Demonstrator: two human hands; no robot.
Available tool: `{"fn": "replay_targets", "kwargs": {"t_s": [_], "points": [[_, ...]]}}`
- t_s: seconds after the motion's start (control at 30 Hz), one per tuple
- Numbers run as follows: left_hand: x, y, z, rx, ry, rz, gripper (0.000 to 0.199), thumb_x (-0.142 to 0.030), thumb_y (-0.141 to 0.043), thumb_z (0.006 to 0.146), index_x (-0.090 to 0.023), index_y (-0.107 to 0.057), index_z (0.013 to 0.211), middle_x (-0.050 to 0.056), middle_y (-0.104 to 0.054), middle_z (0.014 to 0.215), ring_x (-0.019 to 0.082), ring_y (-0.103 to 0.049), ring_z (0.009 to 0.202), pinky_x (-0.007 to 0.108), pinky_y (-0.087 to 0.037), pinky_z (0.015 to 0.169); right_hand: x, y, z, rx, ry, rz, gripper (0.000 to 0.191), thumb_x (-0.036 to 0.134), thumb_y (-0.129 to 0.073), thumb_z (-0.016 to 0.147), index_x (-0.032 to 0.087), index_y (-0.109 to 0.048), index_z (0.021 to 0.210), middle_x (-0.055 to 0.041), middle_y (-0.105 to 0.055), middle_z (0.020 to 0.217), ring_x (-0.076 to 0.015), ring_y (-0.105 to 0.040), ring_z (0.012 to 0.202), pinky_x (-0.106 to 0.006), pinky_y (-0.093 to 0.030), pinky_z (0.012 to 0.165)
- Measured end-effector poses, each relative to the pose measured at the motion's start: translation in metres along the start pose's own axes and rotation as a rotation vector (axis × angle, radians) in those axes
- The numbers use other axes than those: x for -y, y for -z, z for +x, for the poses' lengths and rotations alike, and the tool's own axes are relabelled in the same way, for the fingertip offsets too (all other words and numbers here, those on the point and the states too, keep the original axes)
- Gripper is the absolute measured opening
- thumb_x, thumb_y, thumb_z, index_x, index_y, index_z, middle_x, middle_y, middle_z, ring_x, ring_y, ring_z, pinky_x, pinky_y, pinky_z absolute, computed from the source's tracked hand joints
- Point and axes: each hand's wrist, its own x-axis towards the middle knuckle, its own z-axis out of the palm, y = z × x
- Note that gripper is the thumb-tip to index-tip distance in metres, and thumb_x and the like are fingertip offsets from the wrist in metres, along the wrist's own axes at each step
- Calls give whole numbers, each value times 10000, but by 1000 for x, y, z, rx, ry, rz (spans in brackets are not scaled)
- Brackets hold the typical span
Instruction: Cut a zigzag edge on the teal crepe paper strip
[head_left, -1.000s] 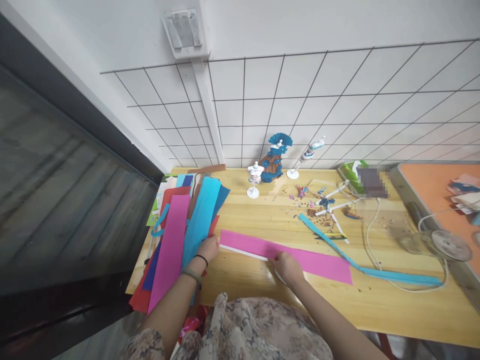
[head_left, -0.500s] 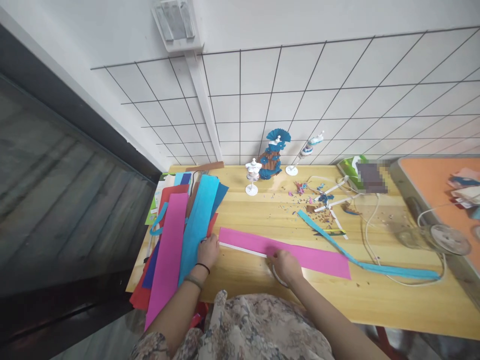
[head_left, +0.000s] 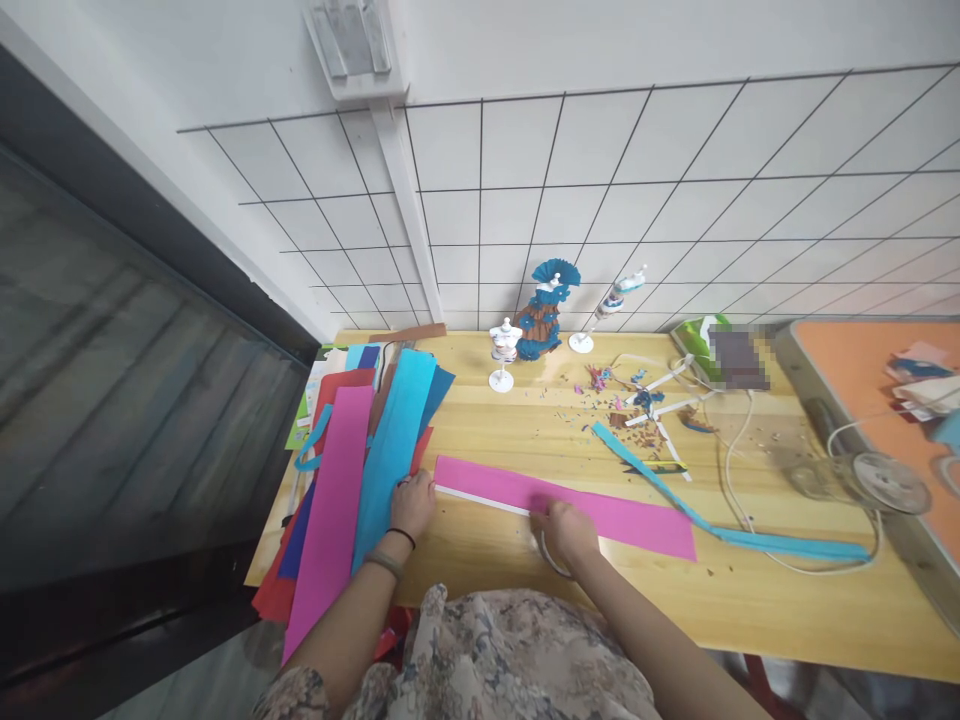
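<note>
A long pink strip point(head_left: 630, 522) lies across the table in front of me, with a narrow white tape point(head_left: 484, 499) along its near edge. My left hand point(head_left: 413, 500) is closed at the left end of the strip, its fingertips pinching the tape's end. My right hand point(head_left: 564, 530) is closed around the same tape near the strip's middle, and the loose part of the tape curls down below it. The fingertips of both hands are partly hidden.
Coloured sheets point(head_left: 330, 500) are stacked at the left. Small white dress form point(head_left: 505, 350) and blue-brown decorated figure point(head_left: 541, 325) stand at the back. Paper scraps point(head_left: 645, 400), a blue strip point(head_left: 795, 545), a clear jar point(head_left: 885, 480) and a cable lie at the right.
The view has shifted very slightly. Both hands keep the same places on the tape and the pink strip.
</note>
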Motion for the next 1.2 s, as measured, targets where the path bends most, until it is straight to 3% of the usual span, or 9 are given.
{"fn": "replay_targets", "kwargs": {"t_s": [0.47, 0.87, 1.2], "points": [[1, -3, 2, -8, 5, 9, 270, -339, -465, 853, -133, -545, 1008, 57, -579, 977, 167, -559, 889, 383, -456, 793, -16, -15, 9, -43, 109, 92, 235, 313, -491, 880, 159, -565, 1041, -61, -590, 1054, -172, -592, 869, -369, -490, 755], [2, -5, 2, -30, -4, 15, 250, -333, -442, 865, -129, -553, 959, 41, -588, 893, 157, -564, 856, 373, -455, 782, -20, -24, 19, -48, 98, 112, 238, 311, -495, 879, 157, -562, 1048, -62, -591, 1052, -177, -590, 877, -375, -489, 759], [2, -7, 4, -29, -1, 22, 270, -331, -470, 852, -135, -539, 1024, 59, -575, 989, 163, -562, 879, 375, -468, 778, -21, -26, 19, -55, 98, 117, 245, 310, -499, 876, 159, -556, 1060, -63, -585, 1063, -180, -589, 885, -376, -489, 759]]}}
